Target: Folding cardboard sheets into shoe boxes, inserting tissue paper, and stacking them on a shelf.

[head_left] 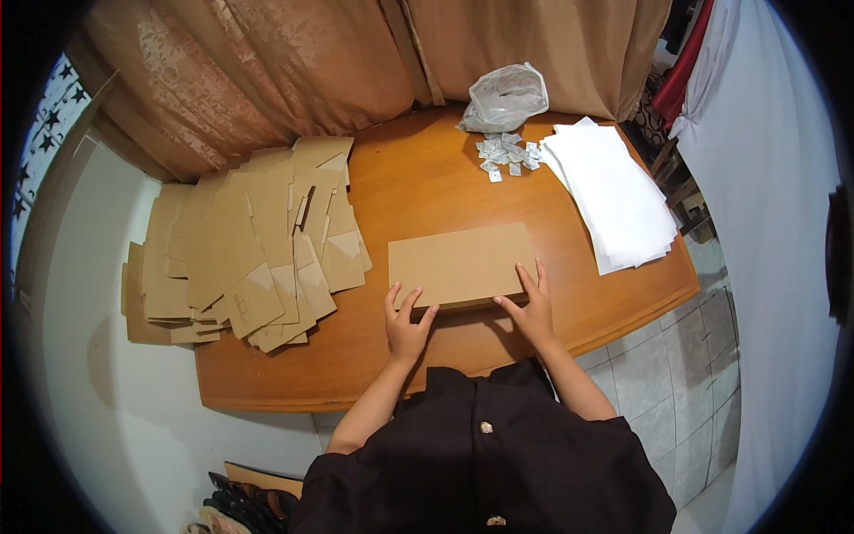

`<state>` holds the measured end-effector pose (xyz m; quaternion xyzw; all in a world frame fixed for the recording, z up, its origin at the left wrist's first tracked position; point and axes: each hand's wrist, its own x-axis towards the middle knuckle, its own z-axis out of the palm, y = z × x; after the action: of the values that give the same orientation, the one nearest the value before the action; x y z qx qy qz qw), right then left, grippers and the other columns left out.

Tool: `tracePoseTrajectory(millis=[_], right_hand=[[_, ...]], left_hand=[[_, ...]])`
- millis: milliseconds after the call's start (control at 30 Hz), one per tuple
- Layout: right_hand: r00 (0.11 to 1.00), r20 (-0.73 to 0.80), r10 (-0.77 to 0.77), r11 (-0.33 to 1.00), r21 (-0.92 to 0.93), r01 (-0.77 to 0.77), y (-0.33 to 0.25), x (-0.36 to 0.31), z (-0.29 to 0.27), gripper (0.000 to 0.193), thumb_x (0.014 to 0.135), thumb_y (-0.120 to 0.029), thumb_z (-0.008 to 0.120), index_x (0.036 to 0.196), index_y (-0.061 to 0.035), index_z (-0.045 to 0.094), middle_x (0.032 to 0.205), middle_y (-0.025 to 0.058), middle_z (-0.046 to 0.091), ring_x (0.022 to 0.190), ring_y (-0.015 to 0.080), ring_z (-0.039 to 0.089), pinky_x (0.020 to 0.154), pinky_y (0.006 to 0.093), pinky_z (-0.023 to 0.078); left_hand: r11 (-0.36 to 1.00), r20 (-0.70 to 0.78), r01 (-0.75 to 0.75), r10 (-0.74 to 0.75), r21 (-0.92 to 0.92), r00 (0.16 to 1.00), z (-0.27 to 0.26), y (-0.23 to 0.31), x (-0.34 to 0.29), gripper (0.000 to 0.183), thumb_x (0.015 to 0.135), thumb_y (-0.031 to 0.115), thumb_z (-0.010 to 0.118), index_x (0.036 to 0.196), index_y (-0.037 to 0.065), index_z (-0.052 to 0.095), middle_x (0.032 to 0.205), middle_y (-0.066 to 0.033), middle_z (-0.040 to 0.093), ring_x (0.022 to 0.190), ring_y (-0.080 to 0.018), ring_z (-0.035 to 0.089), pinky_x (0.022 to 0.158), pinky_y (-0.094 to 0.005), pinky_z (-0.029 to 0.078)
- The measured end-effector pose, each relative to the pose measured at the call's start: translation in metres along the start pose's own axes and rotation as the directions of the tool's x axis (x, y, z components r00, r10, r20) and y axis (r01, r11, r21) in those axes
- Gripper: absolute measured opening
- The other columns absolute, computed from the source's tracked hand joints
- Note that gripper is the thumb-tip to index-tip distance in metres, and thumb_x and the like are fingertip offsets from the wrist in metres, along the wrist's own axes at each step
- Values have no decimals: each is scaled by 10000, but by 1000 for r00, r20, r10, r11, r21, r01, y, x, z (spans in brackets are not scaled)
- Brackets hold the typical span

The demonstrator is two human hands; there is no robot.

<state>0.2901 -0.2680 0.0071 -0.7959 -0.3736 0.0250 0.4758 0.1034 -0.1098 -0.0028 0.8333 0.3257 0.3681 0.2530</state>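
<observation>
A closed, flat cardboard box (pixel 461 262) lies in front of me on the wooden table. My left hand (pixel 410 325) grips its near left corner, fingertips on the top edge and thumb at the front side. At the near right corner, my right hand (pixel 534 307) holds the box the same way, with the fingers along the right end and the thumb against the front. The inside of the box is hidden.
Flattened cardboard blanks (pixel 258 240) are heaped on the table's left. White paper sheets (pixel 614 200) lie at the right. Several small sachets (pixel 507 153) sit before a clear plastic bag (pixel 507 98) at the back. Curtains (pixel 267 71) hang behind the table (pixel 391 187).
</observation>
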Motion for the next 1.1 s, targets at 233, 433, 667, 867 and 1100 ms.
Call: tracePoseTrajectory(millis=[233, 433, 667, 867, 1100], right_hand=[[1000, -19, 15, 996, -85, -17, -9, 5, -3, 619, 664, -311, 792, 1195, -82, 572, 1365, 255, 335, 1241, 398, 351, 1022, 434, 292], [999, -30, 31, 979, -199, -37, -13, 11, -2, 582, 675, -376, 770, 1157, -99, 597, 1342, 208, 381, 1238, 352, 374, 1016, 599, 180], [999, -50, 20, 991, -129, -26, -11, 22, 1, 562, 652, -348, 789, 1119, -92, 606, 1324, 178, 424, 1247, 331, 387, 1027, 647, 70], [994, -108, 14, 993, -111, -26, 5, 20, 19, 564, 646, -337, 796, 1116, -90, 607, 1324, 167, 424, 1238, 326, 400, 1019, 653, 98], [993, -105, -56, 989, -142, 41, 17, 10, 20, 517, 672, -314, 781, 1116, -105, 615, 1334, 155, 429, 1221, 322, 424, 1007, 658, 135]], left_hand=[[999, -19, 35, -35, -29, 999, 6, -1, 2, 392, 751, 237, 744, 1083, 72, 616, 1233, -183, 452, 1140, -346, 464, 940, -411, 402], [989, -61, 84, -92, -119, 994, 8, 2, 11, 477, 732, 249, 761, 1124, 40, 586, 1183, -164, 474, 1103, -327, 478, 929, -398, 407], [1000, -117, -12, 15, 29, 993, 9, 0, 14, 541, 634, 289, 817, 1083, 58, 623, 1138, -126, 508, 1070, -301, 488, 983, -462, 340], [995, -119, 30, -19, 91, 993, 15, -3, 18, 399, 658, 272, 799, 1007, 117, 685, 1115, -78, 536, 1074, -285, 493, 1013, -533, 278], [973, -36, 36, -28, 228, 999, 11, -7, 7, 287, 709, 334, 754, 957, 194, 716, 1201, -17, 523, 1256, -308, 379, 1001, -674, 1]])
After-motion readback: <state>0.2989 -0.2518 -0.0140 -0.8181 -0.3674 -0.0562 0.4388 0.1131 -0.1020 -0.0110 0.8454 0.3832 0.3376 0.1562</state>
